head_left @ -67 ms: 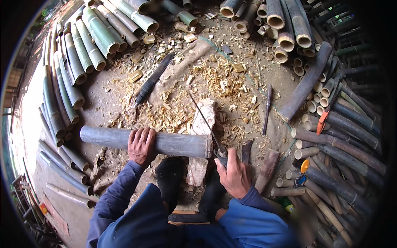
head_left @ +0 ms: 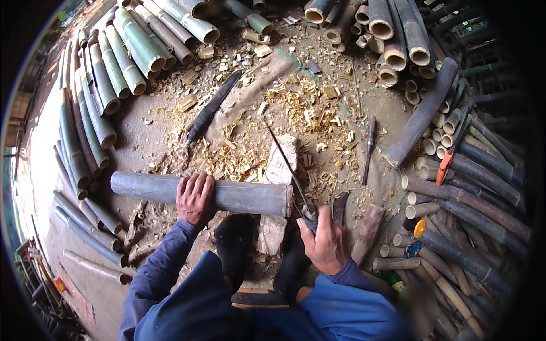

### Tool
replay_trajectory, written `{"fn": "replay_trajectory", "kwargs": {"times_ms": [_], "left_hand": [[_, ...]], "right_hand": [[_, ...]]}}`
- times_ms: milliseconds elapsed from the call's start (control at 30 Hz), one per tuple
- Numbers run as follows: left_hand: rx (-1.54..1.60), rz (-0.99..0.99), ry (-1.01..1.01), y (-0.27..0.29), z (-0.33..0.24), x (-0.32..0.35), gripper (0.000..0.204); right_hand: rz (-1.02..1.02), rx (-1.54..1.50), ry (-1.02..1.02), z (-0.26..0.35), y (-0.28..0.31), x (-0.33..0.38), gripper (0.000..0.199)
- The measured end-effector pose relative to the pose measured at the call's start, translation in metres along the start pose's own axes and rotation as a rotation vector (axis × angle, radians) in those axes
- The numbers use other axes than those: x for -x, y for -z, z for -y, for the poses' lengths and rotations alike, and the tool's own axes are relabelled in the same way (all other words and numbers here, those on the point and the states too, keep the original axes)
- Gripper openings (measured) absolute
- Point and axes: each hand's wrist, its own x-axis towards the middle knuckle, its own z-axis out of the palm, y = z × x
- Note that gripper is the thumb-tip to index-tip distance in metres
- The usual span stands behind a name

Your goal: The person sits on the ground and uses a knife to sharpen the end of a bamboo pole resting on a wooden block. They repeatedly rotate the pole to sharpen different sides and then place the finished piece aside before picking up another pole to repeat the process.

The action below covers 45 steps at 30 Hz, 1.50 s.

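A grey bamboo pole section (head_left: 239, 196) lies crosswise over a pale wooden chopping block (head_left: 280, 165) in front of me. My left hand (head_left: 195, 198) presses down on the pole's middle, fingers wrapped over it. My right hand (head_left: 326, 241) grips the handle of a thin-bladed saw (head_left: 287, 165), whose blade runs up and to the left from the pole's right cut end. My dark shoes (head_left: 236, 247) sit just below the pole, and blue sleeves cover both arms.
Green bamboo poles (head_left: 122, 57) are stacked at the upper left, dark ones (head_left: 483, 176) at the right. A machete (head_left: 211, 108) and a chisel (head_left: 368, 149) lie among wood chips (head_left: 296, 105). An orange-handled tool (head_left: 445, 165) rests on the right pile.
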Motion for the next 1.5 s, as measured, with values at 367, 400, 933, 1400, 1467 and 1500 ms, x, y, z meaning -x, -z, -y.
{"fn": "replay_trajectory", "kwargs": {"times_ms": [367,400,933,1400,1467,1500], "left_hand": [[-0.005,-0.029,-0.009,0.001,0.000,-0.001,0.054],[-0.013,-0.029,-0.016,0.001,0.000,-0.001,0.054],[-0.018,0.001,0.006,-0.004,-0.005,0.001,0.061],[0.193,0.669,-0.094,0.036,0.020,-0.074,0.059],[0.170,0.584,-0.046,0.035,0.020,-0.064,0.057],[0.180,0.558,-0.045,0.032,0.018,-0.063,0.056]], "right_hand": [[0.049,-0.031,-0.002,0.011,0.010,-0.009,0.031],[-0.019,-0.107,0.059,0.015,0.014,-0.008,0.032],[0.245,0.313,-0.142,-0.031,-0.015,-0.015,0.035],[0.341,0.282,-0.157,-0.047,-0.005,-0.017,0.037],[0.253,0.147,-0.092,-0.019,0.009,-0.013,0.035],[0.190,0.106,-0.055,-0.002,0.019,-0.013,0.036]]}}
